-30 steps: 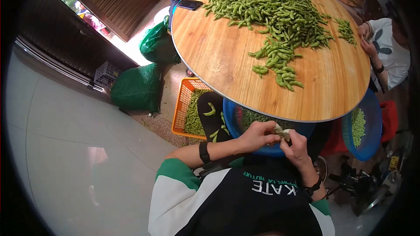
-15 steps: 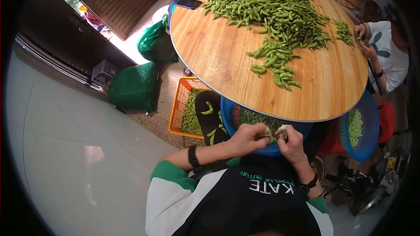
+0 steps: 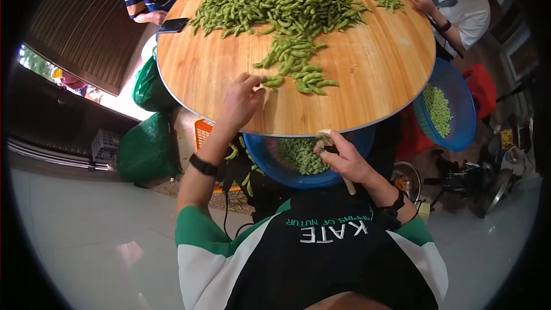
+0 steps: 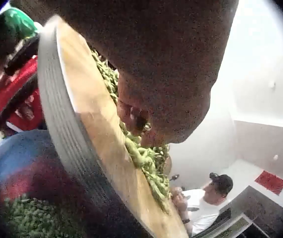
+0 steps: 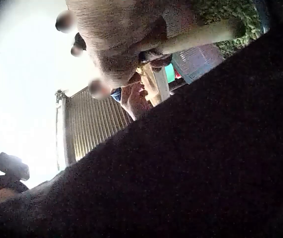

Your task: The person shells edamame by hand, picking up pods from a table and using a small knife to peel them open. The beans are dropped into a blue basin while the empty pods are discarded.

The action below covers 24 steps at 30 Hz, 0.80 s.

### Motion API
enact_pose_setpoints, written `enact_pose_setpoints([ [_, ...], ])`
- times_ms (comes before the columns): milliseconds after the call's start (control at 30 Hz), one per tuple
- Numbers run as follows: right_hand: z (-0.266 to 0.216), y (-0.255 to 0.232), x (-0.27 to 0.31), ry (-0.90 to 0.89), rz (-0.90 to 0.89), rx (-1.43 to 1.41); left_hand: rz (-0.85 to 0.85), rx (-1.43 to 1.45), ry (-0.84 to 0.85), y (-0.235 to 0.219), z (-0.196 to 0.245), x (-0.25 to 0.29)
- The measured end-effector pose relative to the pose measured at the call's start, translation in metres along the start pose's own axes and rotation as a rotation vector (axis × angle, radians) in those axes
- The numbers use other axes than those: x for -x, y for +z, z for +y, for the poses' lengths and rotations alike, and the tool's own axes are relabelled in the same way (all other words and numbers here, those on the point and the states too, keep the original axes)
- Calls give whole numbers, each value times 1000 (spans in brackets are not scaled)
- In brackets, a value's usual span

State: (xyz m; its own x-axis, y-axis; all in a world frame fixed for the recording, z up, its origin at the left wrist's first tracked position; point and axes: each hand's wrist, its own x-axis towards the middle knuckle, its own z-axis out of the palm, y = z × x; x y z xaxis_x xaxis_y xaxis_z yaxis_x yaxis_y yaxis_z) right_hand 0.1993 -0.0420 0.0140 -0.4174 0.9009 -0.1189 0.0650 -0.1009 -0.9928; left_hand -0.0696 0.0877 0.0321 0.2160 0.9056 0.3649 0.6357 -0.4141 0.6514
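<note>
My left hand (image 3: 244,102) reaches over the round wooden table (image 3: 367,97), its fingertips right at the nearest green soybean pods (image 3: 274,81). Thumb and fingers are apart. In the left wrist view the same hand is dark, close over the pods (image 4: 141,156). My right hand (image 3: 349,159) stays at the table's front edge, above a blue basket (image 3: 261,166) of shelled beans (image 3: 304,158). Its fingers curl round a slim pale rod (image 3: 349,186), like a handle, which sticks out below the fist. In the right wrist view the rod (image 5: 206,37) overlaps the beans.
A large heap of pods (image 3: 275,0) covers the table's far side, with a phone (image 3: 173,25) at its left rim. Another blue basket (image 3: 459,123) stands right, near a red stool (image 3: 479,86). Two people sit across. A green sack (image 3: 148,149) and orange crate (image 3: 202,132) are left.
My hands were together over the basket and have parted. The left went forward onto the table to the pods; the right stayed over the basket. The head view has turned right.
</note>
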Motion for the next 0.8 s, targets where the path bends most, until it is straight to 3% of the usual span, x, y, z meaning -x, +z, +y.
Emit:
enact_pose_setpoints([
  [67, -6, -3, 4, 24, 1, -61, -14, -164, 129, 17, -6, -17],
  [200, -5, -6, 9, 55, -1, -123, -28, -235, 107, 22, -6, -19],
  [267, -1, -6, 10, 41, 3, -178, 22, -554, 140, 19, 3, -10],
  [367, -1, -2, 4, 14, 14, -269, 80, -585, 223, 33, -16, 5],
  [500, -6, 2, -1, -7, 37, -255, 89, -632, 285, 30, -1, 7],
  [567, -12, -2, -8, -18, 49, -248, 221, -261, 346, 26, 13, 5],
  [600, -15, -3, -10, 11, 25, -366, 206, -253, 347, 21, 31, 9],
  [667, -15, -1, -10, 51, 9, -486, -119, 703, -419, 16, 67, 22],
  [733, -15, 4, -12, -1, -24, -637, -260, 925, -423, 27, 67, 38],
  [800, -15, 4, -11, 19, -45, -665, -334, 1115, -549, 35, 75, 49],
])
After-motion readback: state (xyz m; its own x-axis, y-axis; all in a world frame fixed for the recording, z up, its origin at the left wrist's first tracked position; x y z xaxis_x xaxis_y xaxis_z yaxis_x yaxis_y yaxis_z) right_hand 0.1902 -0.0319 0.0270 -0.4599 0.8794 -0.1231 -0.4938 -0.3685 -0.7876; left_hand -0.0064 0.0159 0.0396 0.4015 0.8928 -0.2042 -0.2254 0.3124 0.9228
